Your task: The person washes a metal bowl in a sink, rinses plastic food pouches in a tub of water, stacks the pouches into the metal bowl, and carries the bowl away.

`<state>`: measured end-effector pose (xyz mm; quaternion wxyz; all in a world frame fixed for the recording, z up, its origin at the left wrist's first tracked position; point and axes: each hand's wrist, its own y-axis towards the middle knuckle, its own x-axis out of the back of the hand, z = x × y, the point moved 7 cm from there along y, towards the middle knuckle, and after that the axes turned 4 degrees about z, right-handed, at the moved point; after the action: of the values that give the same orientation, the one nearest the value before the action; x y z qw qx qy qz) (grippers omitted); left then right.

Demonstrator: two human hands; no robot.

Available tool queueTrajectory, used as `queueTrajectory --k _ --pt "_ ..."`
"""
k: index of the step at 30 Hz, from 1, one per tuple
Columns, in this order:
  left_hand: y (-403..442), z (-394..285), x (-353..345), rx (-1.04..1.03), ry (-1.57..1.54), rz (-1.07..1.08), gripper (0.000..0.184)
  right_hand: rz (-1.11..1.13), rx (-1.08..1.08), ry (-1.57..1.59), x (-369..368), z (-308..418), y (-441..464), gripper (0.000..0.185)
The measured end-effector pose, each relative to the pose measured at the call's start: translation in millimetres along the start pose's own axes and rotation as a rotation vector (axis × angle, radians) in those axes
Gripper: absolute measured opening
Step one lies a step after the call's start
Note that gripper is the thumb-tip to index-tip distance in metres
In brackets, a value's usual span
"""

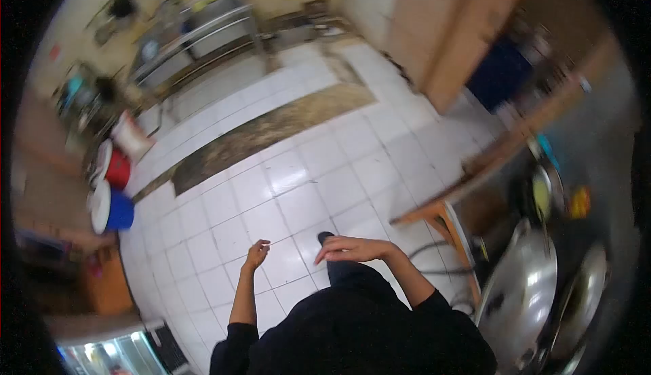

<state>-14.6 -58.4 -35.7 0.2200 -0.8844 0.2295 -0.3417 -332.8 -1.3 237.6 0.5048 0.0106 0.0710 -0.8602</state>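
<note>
Above the pale floor tiles [295, 202], both your hands hang in front of your body. Your right grip is loose, the right hand [356, 248] bent at the wrist with fingers apart and nothing seen in them, just beside your dark shoe [325, 237] in this view. Your left hand [255, 254] is loosely curled over the tiles; you cannot tell from here whether its fingertips meet, and no object shows in it. Neither hand appears to be working on anything; reaching the cookware would call for a move to your right. There, the worktop [573, 236] carries a large metal lid or pan [519, 293] and a red-and-yellow item [580, 202]. Farther off to your left stand a lidded blue bucket [120, 211] and a pale sack [131, 137]. No writing is legible.
</note>
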Motion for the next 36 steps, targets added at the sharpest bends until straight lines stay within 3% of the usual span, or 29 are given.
queueTrajectory --k 2,3,5,7,8,10,11,13,18,23,26,28,29,30,33,36 --pt "-73 73 -68 0.175 0.003 0.075 0.039 0.463 0.288 0.08 -48 110 7 0.03" --pt "14 94 3 0.191 0.001 0.04 0.039 0.705 0.382 0.153 22 173 109 0.029" --pt "-4 142 114 0.32 -0.005 -0.124 0.04 1.056 0.543 0.34 27 270 178 0.028" --pt "-9 147 145 0.435 -0.347 -0.294 0.037 1.142 0.655 0.318 29 308 222 0.033" --pt "-6 176 155 0.454 -0.449 -0.321 0.036 1.184 0.649 0.296 40 336 246 0.033" --pt "-31 187 147 0.679 -0.567 -0.277 0.038 1.408 0.343 -0.115 53 346 286 0.041" --pt "-33 191 149 0.749 -0.581 -0.238 0.038 1.432 0.347 -0.12 63 346 314 0.041" --pt "-11 196 156 0.825 -0.602 -0.156 0.038 1.607 0.198 0.538 74 353 358 0.044" --pt "160 184 270 0.669 -0.471 -0.047 0.039 1.661 0.329 0.261 127 388 502 0.042" --pt "403 142 497 0.281 -0.127 -0.132 0.039 1.625 0.556 0.057 216 443 610 0.039" --pt "546 79 663 0.05 -0.08 -0.3 0.04 1.58 0.707 -0.063 269 465 667 0.038" --pt "597 -30 774 0.004 -0.021 -0.483 0.035 1.538 0.79 -0.14 308 472 707 0.037" --pt "647 -43 814 -0.184 0.017 -0.41 0.03 1.513 0.829 -0.18 328 475 728 0.037" --pt "666 -85 855 -0.235 0.053 -0.423 0.028 1.477 0.87 -0.226 351 478 750 0.036" --pt "717 -161 934 -0.351 0.084 -0.428 0.032 1.341 0.972 -0.384 431 498 823 0.036" --pt "757 -165 973 -0.347 0.001 -0.337 0.028 1.134 1.002 -0.5 529 510 920 0.035"
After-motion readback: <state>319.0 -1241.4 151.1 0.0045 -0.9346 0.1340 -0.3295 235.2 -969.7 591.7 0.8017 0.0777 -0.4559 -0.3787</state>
